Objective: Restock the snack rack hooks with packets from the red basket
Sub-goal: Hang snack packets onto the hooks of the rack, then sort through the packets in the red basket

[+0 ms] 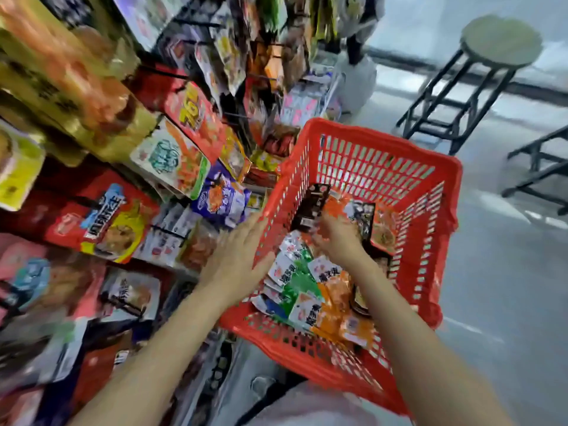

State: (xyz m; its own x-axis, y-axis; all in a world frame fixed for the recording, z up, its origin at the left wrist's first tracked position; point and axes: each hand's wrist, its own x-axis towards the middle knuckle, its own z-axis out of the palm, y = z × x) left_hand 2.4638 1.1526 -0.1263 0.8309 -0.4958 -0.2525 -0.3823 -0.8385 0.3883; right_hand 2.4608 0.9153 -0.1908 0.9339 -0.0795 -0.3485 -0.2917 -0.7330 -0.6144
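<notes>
Below, we see a red basket (362,167) held up beside a snack rack (196,96), viewed from the head camera; much of the frame is motion-blurred. Our left hand (238,256) lies against the outside of the basket's left wall, fingers straight and spread, the fingertips reaching the rim; it grips nothing that we can make out. Our right hand (336,236) reaches down inside the basket, its fingers bent among the packets. Blur hides the fingertips, so we cannot tell whether they pinch a packet or merely touch the pile.

Inside the basket lies a loose heap of packets (310,290): white-and-green ones near the left wall, orange ones toward the near corner, and a white-and-blue one at the lower left. A dark packet (310,207) leans upright against the left wall, just beyond the right hand's fingers. Another dark packet (364,218) and an orange packet (384,232) lie to the right of that hand.

The rack fills the left half of the view, its hooks crowded with hanging bags: a red bag (196,118) with yellow lettering, a white-and-green bag (172,158) below it, and a purple bag (221,198) closest to the basket. A round-topped stool (479,72) with a dark frame stands on the grey floor (498,272) at upper right, well apart from the basket.
</notes>
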